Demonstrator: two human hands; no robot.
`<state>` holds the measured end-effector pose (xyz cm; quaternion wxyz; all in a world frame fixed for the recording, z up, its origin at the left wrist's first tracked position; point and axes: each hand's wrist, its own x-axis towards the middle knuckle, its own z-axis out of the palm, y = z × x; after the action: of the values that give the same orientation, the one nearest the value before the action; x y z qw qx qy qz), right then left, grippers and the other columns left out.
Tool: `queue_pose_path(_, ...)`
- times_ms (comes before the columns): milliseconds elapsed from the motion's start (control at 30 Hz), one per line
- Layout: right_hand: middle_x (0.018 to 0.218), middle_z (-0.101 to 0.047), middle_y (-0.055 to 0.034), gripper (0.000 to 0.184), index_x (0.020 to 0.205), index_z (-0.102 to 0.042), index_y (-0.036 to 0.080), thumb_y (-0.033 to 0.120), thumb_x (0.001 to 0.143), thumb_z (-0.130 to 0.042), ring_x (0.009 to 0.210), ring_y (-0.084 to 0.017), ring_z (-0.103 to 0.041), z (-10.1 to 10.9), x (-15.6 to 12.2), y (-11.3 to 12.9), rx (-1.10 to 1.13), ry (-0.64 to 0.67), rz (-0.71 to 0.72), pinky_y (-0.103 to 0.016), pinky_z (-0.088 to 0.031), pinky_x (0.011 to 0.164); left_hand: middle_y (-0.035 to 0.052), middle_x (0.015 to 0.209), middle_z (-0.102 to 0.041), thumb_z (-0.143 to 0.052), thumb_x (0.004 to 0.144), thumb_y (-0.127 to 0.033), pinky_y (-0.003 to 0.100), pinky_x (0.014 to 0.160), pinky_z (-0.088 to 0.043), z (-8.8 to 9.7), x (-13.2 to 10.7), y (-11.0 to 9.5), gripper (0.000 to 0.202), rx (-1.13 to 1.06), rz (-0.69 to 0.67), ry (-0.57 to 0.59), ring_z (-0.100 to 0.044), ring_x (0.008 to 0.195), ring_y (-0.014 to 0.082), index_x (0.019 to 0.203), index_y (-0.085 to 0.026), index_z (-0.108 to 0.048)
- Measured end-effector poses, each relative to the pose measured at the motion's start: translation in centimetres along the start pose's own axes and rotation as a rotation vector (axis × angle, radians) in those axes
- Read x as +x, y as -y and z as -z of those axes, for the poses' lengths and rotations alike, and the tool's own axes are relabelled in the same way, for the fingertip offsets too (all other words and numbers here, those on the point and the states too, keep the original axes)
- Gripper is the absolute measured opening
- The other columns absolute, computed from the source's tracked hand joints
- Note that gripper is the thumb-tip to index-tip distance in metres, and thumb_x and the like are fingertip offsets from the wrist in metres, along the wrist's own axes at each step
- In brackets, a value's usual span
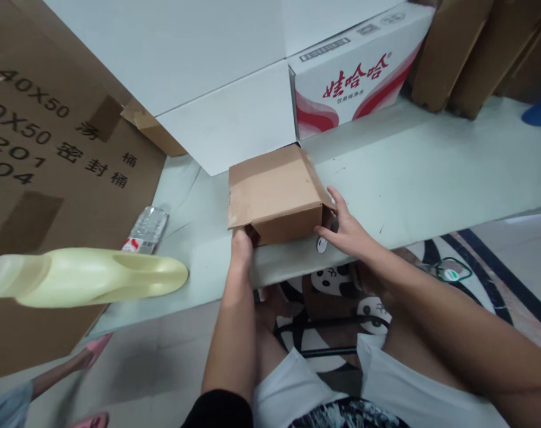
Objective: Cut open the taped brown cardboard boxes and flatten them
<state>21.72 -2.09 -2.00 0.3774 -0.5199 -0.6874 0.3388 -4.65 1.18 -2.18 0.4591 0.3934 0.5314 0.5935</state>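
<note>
A small brown cardboard box (274,184) lies on the pale table near its front edge, its top flap overhanging the left front corner. At that corner, my left hand (242,248) holds the side of the box, with most of its fingers hidden. My right hand (348,229) grips the right end, thumb at the front corner and index finger stretched along the far side. Just below the right thumb shows a small white tag (321,244). Dark gaps show at both front corners, but the contents cannot be made out.
A tall pale-yellow bottle (92,276) and a clear plastic bottle (148,229) stand left. White cartons (235,119) and a red-and-white carton (355,83) line the back. A large printed cardboard box (52,166) fills the left. Another person's leg (60,371) shows lower left.
</note>
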Motion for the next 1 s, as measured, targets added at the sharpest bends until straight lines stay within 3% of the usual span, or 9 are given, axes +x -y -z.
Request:
queue_pose_path(100,0.159,-0.045,-0.0205,0.093,0.164,-0.009,0.025,0.042,0.09,-0.063,0.143,-0.034,-0.051,0.1,0.1,0.0,0.034,-0.091,-0.037,-0.057,-0.045,0.114,0.009,0.101,-0.075,-0.068,0.078,-0.067,0.036,0.094,-0.059,-0.4,-0.2,-0.5,0.045,-0.101,0.015,0.022,-0.07,0.116,0.0264,0.09,-0.024,-0.067)
queue_pose_path(267,0.155,-0.047,-0.0213,0.093,0.161,-0.014,0.026,0.044,0.087,-0.067,0.144,-0.036,-0.049,0.4,0.0,-0.1,0.086,-0.181,-0.017,-0.058,-0.043,0.115,0.0046,0.082,-0.072,-0.071,0.072,-0.059,0.027,0.061,-0.057,0.2,-0.1,-0.8,0.037,-0.173,0.053,-0.039,-0.072,0.08,0.0198,0.087,-0.025,-0.067)
queue_pose_path(333,0.151,-0.051,-0.0213,0.093,0.161,-0.012,0.025,0.045,0.088,-0.066,0.138,-0.035,-0.055,0.5,0.0,0.0,0.121,-0.135,-0.016,-0.057,-0.046,0.112,0.0049,0.084,-0.073,-0.069,0.073,-0.056,0.028,0.061,-0.056,0.2,-0.2,-1.1,0.034,-0.176,0.048,-0.068,-0.072,0.08,0.0198,0.087,-0.024,-0.069)
queue_pose_path(467,0.138,-0.059,-0.0183,0.094,0.158,-0.018,0.024,0.045,0.084,-0.07,0.122,-0.033,-0.064,0.9,0.1,0.3,0.15,-0.104,-0.042,-0.053,-0.052,0.104,0.0046,0.086,-0.075,-0.064,0.076,-0.052,0.031,0.082,-0.059,-0.3,-0.8,-2.3,0.031,-0.168,-0.081,-0.077,-0.074,0.099,0.0228,0.083,-0.022,-0.07)
queue_pose_path(533,0.126,-0.064,-0.0146,0.093,0.156,-0.021,0.024,0.044,0.082,-0.072,0.115,-0.031,-0.066,0.9,0.0,0.4,0.128,-0.162,-0.06,-0.05,-0.054,0.1,0.0024,0.075,-0.072,-0.064,0.076,-0.049,0.029,0.074,-0.058,-0.4,-1.1,-3.1,0.028,-0.155,-0.106,-0.061,-0.074,0.085,0.0205,0.08,-0.022,-0.069)
queue_pose_path(633,0.115,-0.065,-0.0101,0.093,0.154,-0.023,0.025,0.044,0.08,-0.075,0.105,-0.029,-0.068,0.9,0.0,0.4,0.083,-0.279,-0.06,-0.047,-0.056,0.093,-0.0028,0.052,-0.057,-0.07,0.069,-0.046,0.024,0.037,-0.038,-0.1,-1.4,-4.0,0.027,-0.116,0.018,0.036,-0.052,0.039,0.0124,0.076,-0.02,-0.066)
queue_pose_path(733,0.119,-0.065,-0.0115,0.095,0.154,-0.027,0.024,0.048,0.077,-0.077,0.098,-0.028,-0.068,1.1,0.0,0.2,0.07,-0.365,-0.057,-0.045,-0.058,0.086,-0.0064,0.041,-0.045,-0.074,0.065,-0.044,0.022,0.028,-0.018,0.4,-1.6,-4.3,0.027,-0.09,0.089,0.139,-0.031,0.026,0.0084,0.073,-0.02,-0.064)
queue_pose_path(867,0.129,-0.064,-0.0138,0.064,0.137,-0.052,0.022,0.061,0.088,-0.062,0.115,-0.03,-0.064,1.8,0.4,0.2,0.153,-0.446,-0.004,-0.046,-0.054,0.097,-0.0053,0.041,-0.043,-0.076,0.063,-0.041,0.022,0.033,-0.027,0.7,-1.6,-3.9,0.028,-0.069,0.099,0.171,-0.038,0.032,0.0091,0.062,-0.02,-0.058)
queue_pose_path(1000,0.111,-0.071,-0.0069,0.044,0.107,-0.067,0.025,0.063,0.091,-0.054,0.108,-0.028,-0.065,2.2,0.8,0.3,0.32,-0.498,-0.036,-0.045,-0.052,0.096,0.0021,0.065,-0.065,-0.082,0.061,-0.038,0.027,0.057,-0.052,1.0,-1.0,-3.3,0.027,-0.012,0.041,0.136,-0.064,0.062,0.0172,0.071,-0.019,-0.065)
